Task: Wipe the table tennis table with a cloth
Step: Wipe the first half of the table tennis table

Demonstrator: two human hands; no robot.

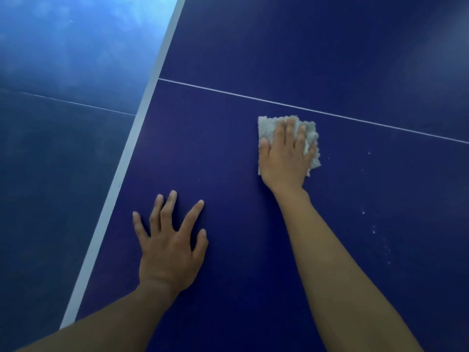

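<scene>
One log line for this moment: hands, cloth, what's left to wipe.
right hand: flat on cloth, pressing it to table | left hand: spread flat on table | white specks: on table right of right forearm

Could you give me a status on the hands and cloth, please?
Right hand flat, pressing cloth onto table. Left hand spread on bare surface. White specks right of cloth.

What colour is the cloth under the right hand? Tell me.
Pale grey-white cloth, seen in the head view.
</scene>
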